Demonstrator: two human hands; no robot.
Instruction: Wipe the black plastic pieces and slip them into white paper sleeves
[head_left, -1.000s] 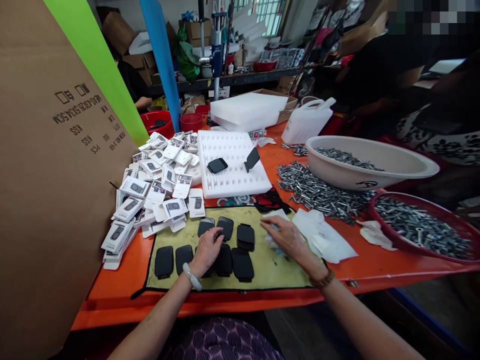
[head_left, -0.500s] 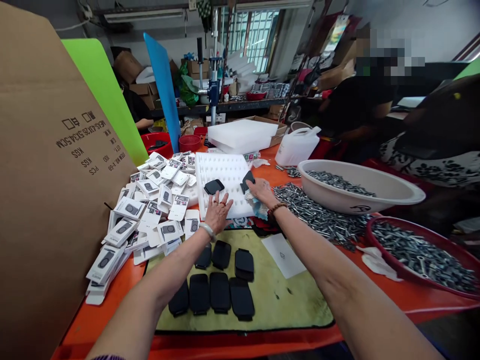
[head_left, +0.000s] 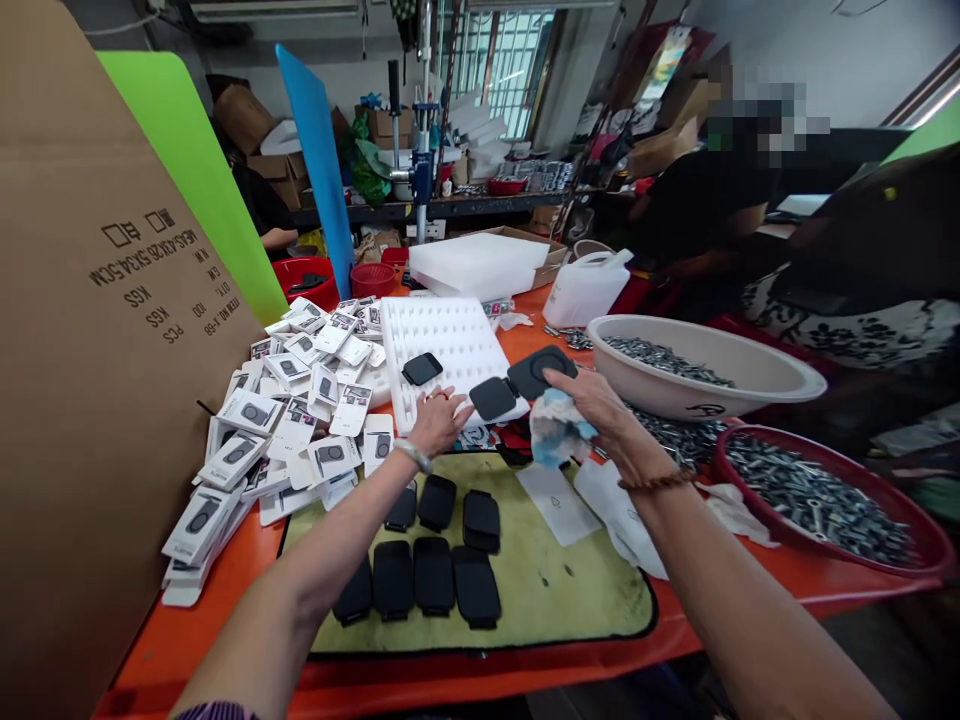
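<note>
My right hand (head_left: 598, 408) grips an unfolded black folding holder (head_left: 541, 370), its two hinged panels spread, one with a round ring on it. A crumpled blue-and-white cloth (head_left: 556, 428) is bunched in the same hand. With its fingers apart and holding nothing, my left hand (head_left: 437, 422) rests at the near edge of a white foam tray (head_left: 450, 335). One black folded holder (head_left: 422, 369) lies on that tray, just beyond the left fingers. Several more folded holders (head_left: 433, 576) lie in two rows on the yellow-green mat (head_left: 570, 610).
Small white boxes (head_left: 289, 405) are heaped at left beside a big cardboard carton (head_left: 97, 400). To the right stand a cream basin (head_left: 705, 395) and a dark red basin (head_left: 832, 520) of metal parts. A white jug (head_left: 586, 290) stands behind; a person sits at right.
My right hand has moved right and nearer from the tray, with the holder now unfolded and a white paper uncovered beneath. My left hand stays by the tray's near edge.
</note>
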